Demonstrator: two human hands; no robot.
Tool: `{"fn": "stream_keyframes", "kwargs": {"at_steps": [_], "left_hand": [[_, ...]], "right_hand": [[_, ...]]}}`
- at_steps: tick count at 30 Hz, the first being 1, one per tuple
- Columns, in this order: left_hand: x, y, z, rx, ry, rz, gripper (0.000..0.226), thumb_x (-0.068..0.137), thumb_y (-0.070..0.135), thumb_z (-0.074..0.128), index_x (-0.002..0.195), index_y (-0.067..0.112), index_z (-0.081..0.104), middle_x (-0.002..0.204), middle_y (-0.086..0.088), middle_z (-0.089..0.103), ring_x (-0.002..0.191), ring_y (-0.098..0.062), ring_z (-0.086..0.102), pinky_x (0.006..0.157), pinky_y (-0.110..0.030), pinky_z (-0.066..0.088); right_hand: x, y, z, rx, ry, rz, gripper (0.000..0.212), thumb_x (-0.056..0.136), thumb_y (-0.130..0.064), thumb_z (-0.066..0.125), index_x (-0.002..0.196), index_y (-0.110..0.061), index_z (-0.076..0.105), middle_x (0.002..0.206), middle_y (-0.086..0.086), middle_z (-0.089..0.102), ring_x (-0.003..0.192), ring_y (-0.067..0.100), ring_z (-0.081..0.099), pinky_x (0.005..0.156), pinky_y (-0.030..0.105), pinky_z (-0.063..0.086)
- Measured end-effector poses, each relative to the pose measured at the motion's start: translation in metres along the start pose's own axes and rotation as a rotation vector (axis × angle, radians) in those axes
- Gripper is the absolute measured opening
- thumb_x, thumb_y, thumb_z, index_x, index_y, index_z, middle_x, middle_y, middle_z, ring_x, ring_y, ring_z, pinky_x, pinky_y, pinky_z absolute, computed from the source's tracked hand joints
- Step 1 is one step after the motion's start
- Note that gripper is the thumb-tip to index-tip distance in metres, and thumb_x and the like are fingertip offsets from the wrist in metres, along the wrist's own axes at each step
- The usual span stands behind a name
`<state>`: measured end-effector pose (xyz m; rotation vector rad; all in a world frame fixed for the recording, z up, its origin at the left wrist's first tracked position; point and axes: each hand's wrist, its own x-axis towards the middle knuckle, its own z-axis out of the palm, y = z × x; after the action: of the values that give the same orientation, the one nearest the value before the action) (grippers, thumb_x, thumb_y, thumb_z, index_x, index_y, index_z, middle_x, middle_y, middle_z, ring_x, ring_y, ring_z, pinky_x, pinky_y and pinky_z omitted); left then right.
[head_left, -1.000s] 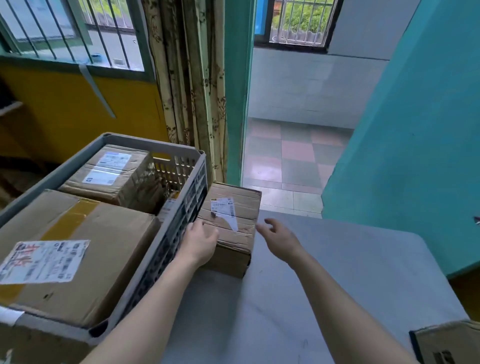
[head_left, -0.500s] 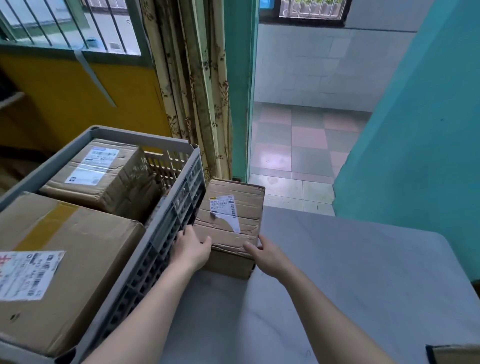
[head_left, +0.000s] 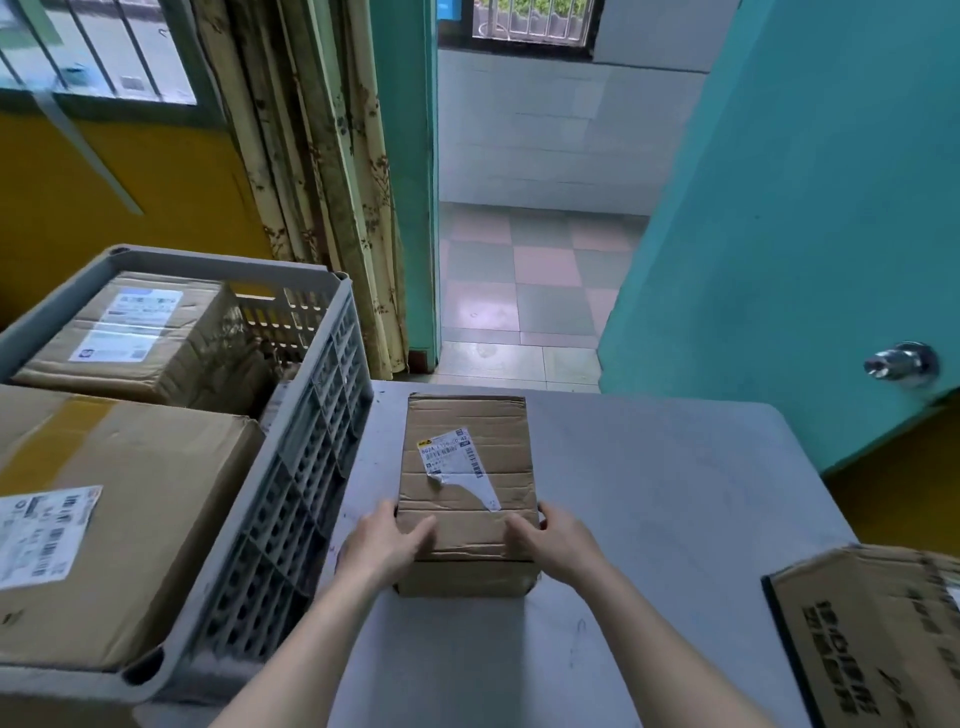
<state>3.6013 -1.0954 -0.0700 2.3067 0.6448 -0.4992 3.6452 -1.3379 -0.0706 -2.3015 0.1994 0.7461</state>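
A small brown cardboard box (head_left: 467, 467) with a torn white shipping label lies on the grey table (head_left: 649, 493), just right of a grey plastic crate (head_left: 311, 441). My left hand (head_left: 387, 543) grips the box's near left corner, thumb on top. On the near right corner my right hand (head_left: 553, 540) holds the box the same way. The box stands apart from the crate wall.
Two larger taped cardboard boxes (head_left: 119, 514) (head_left: 135, 327) fill the crate. Another printed carton (head_left: 883, 639) lies at the table's near right corner. A teal door (head_left: 805, 208) with a metal knob (head_left: 904, 361) stands open on the right; a curtain (head_left: 322, 171) hangs behind the crate.
My right hand has closed on the box's right side. Both hands have drawn the box away from the crate, toward me and to the right, and turned it square to me.
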Motion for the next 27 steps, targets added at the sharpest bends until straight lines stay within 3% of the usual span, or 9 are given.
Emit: {"fn": "stream_keyframes", "kwargs": {"at_steps": [3, 7, 10, 14, 16, 19, 22, 24, 27], "left_hand": [[-0.020, -0.011, 0.009, 0.009, -0.058, 0.050, 0.074, 0.086, 0.070, 0.063, 0.138, 0.020, 0.049, 0.136, -0.002, 0.062, 0.123, -0.027, 0.059, 0.097, -0.038, 0.050], [-0.037, -0.027, 0.020, 0.004, -0.136, 0.094, 0.073, 0.082, 0.075, 0.064, 0.125, 0.019, 0.048, 0.125, -0.002, 0.064, 0.115, -0.025, 0.060, 0.095, -0.037, 0.051], [-0.049, -0.036, 0.033, -0.055, -0.187, 0.133, 0.083, 0.072, 0.082, 0.065, 0.130, 0.023, 0.051, 0.129, 0.001, 0.066, 0.119, -0.021, 0.061, 0.100, -0.040, 0.051], [-0.060, -0.042, 0.052, -0.041, -0.142, 0.152, 0.115, 0.050, 0.101, 0.054, 0.137, 0.026, 0.050, 0.134, -0.001, 0.059, 0.128, -0.022, 0.053, 0.105, -0.042, 0.049], [-0.061, -0.044, 0.055, -0.114, -0.146, 0.131, 0.118, 0.047, 0.097, 0.061, 0.141, 0.027, 0.047, 0.135, 0.000, 0.057, 0.127, -0.021, 0.053, 0.102, -0.044, 0.052], [-0.067, -0.041, 0.056, -0.224, -0.184, 0.121, 0.097, 0.066, 0.074, 0.079, 0.144, 0.031, 0.039, 0.131, 0.005, 0.062, 0.117, -0.019, 0.061, 0.091, -0.041, 0.057], [-0.066, -0.040, 0.060, -0.262, -0.187, 0.132, 0.090, 0.076, 0.060, 0.082, 0.147, 0.027, 0.036, 0.131, 0.005, 0.065, 0.116, -0.016, 0.062, 0.100, -0.034, 0.051], [-0.065, -0.040, 0.061, -0.258, -0.188, 0.122, 0.090, 0.078, 0.057, 0.081, 0.148, 0.026, 0.035, 0.131, 0.005, 0.064, 0.118, -0.016, 0.061, 0.101, -0.031, 0.048], [-0.065, -0.042, 0.058, -0.271, -0.221, 0.094, 0.095, 0.070, 0.066, 0.082, 0.145, 0.030, 0.037, 0.129, 0.009, 0.065, 0.116, -0.014, 0.063, 0.103, -0.035, 0.051]], "right_hand": [[-0.031, 0.018, 0.009, 0.006, 0.018, 0.019, 0.074, 0.073, -0.075, 0.054, 0.133, -0.032, 0.063, 0.119, -0.006, 0.072, 0.109, 0.016, 0.066, 0.087, 0.029, 0.052], [-0.064, 0.036, 0.016, 0.033, 0.010, 0.024, 0.056, 0.088, -0.064, 0.066, 0.135, -0.034, 0.061, 0.128, -0.010, 0.070, 0.116, 0.016, 0.064, 0.097, 0.029, 0.052], [-0.078, 0.054, 0.020, 0.042, 0.009, 0.047, 0.063, 0.083, -0.072, 0.065, 0.135, -0.037, 0.061, 0.128, -0.010, 0.069, 0.116, 0.015, 0.064, 0.098, 0.031, 0.053], [-0.073, 0.078, 0.030, 0.024, 0.036, 0.047, 0.110, 0.056, -0.102, 0.053, 0.146, -0.038, 0.050, 0.138, 0.000, 0.059, 0.126, 0.018, 0.059, 0.110, 0.038, 0.048], [-0.077, 0.077, 0.032, 0.051, 0.004, 0.038, 0.107, 0.065, -0.091, 0.061, 0.152, -0.032, 0.042, 0.147, 0.000, 0.053, 0.136, 0.020, 0.051, 0.116, 0.038, 0.041], [-0.081, 0.076, 0.032, 0.089, -0.035, 0.008, 0.095, 0.083, -0.070, 0.068, 0.159, -0.030, 0.029, 0.155, -0.005, 0.047, 0.141, 0.019, 0.046, 0.116, 0.029, 0.037], [-0.077, 0.078, 0.031, 0.116, -0.083, 0.005, 0.093, 0.093, -0.057, 0.066, 0.163, -0.024, 0.015, 0.157, -0.005, 0.042, 0.145, 0.018, 0.042, 0.105, 0.018, 0.030], [-0.075, 0.077, 0.029, 0.117, -0.111, -0.007, 0.094, 0.094, -0.055, 0.066, 0.164, -0.024, 0.010, 0.159, -0.004, 0.040, 0.146, 0.018, 0.039, 0.103, 0.017, 0.030], [-0.070, 0.082, 0.028, 0.122, -0.148, -0.009, 0.091, 0.090, -0.059, 0.069, 0.160, -0.027, 0.020, 0.155, -0.010, 0.043, 0.140, 0.016, 0.046, 0.107, 0.019, 0.033]]}}
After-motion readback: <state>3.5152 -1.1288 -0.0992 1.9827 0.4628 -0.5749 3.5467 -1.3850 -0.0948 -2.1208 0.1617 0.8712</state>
